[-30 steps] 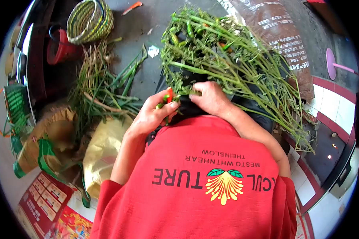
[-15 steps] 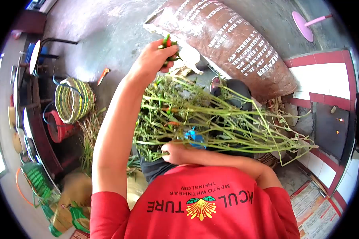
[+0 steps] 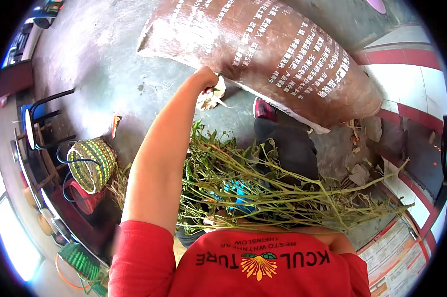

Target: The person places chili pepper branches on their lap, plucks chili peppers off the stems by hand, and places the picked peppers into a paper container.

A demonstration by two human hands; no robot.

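Right grip: low in front of my red shirt, partly under the leafy stems that lie across my lap. Cannot tell if it is closed. 1 blue item shows among the stems.

Left grip: arm out past the leaves, fingers mostly hidden; a green bit shows beside them. Cannot tell whether it is held.

Judgement: best to steady the stems with the right, keep the left forearm above the leaves, and have the fingers low before loosening, so nothing rolls.

Beneath the left grip: a whitish scrap on the grey, smooth-looking floor. Just beyond: a bulky brown bag, printed white. Off to the left, a woven basket beside a red bucket; at right, white-and-red tiles.
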